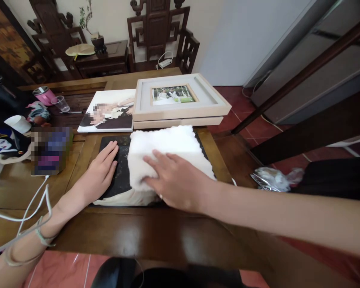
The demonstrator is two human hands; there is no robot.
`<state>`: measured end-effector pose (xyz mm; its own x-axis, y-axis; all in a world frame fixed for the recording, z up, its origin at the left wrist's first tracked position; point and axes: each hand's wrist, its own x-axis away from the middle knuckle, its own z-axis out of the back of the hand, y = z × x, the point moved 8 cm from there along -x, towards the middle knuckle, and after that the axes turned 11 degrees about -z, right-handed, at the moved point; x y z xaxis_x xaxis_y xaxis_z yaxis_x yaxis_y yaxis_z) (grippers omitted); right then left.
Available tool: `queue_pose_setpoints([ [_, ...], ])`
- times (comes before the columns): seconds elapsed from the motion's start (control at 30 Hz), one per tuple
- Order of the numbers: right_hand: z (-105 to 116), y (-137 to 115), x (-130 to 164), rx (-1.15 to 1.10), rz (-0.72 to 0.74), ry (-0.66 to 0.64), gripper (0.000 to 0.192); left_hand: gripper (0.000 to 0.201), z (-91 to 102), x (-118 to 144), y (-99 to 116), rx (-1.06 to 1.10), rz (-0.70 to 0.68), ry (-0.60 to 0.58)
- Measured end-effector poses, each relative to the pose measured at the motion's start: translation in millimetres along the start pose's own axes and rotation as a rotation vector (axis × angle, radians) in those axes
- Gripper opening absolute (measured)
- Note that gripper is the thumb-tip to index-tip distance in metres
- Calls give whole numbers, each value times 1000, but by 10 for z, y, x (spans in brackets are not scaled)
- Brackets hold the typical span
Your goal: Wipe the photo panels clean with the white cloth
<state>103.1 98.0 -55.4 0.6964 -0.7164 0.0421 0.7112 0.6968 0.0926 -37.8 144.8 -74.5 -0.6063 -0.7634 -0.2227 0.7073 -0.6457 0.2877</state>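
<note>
A dark photo panel (122,168) lies flat on the wooden table in front of me, with what looks like pale fabric pictured along its near edge. On its left edge my left hand (103,170) rests flat, fingers stretched out together. A white fluffy cloth (168,140) with wavy edges covers much of the panel's middle and right. My right hand (175,176) lies on top of this cloth, its fingers spread and slightly bent, not wrapped around it. The part of the panel beneath the cloth is hidden.
Beyond the panel are stacked light wood frames (180,116) and a white-edged photo panel (111,112). At left stand a pink cup (44,96), a plastic cup (62,105) and a blurred-out device (51,152) with a white cable (33,200). A plastic bag (273,179) lies at right.
</note>
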Motion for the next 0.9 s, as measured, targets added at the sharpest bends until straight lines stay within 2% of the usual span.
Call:
queue_pose_setpoints([
  [0.1,69,144,-185,37,-110,-5,38,51,50,-7,18,31,3,32],
  [0.2,136,46,-284,31,-94,38,36,52,162,-4,-34,113,87,146],
  [0.27,147,-110,-295,12,-7,68,36,52,240,21,-122,230,188,267],
  [0.37,189,-389,-185,-55,197,188,31,50,285,51,-225,408,278,394],
  [0.47,225,-593,56,-143,384,278,25,50,292,57,-264,506,306,444],
  [0.57,243,-621,273,-235,455,263,21,51,260,65,-276,518,350,410],
  [0.63,230,-523,322,-265,415,207,18,52,245,59,-245,461,338,365],
  [0.7,191,-342,278,-254,310,141,18,52,235,44,-189,374,303,316],
  [0.8,128,-44,106,-217,135,66,29,57,191,23,-109,277,265,234],
  [0.9,117,74,-91,-190,62,56,36,60,162,23,-82,263,260,208],
])
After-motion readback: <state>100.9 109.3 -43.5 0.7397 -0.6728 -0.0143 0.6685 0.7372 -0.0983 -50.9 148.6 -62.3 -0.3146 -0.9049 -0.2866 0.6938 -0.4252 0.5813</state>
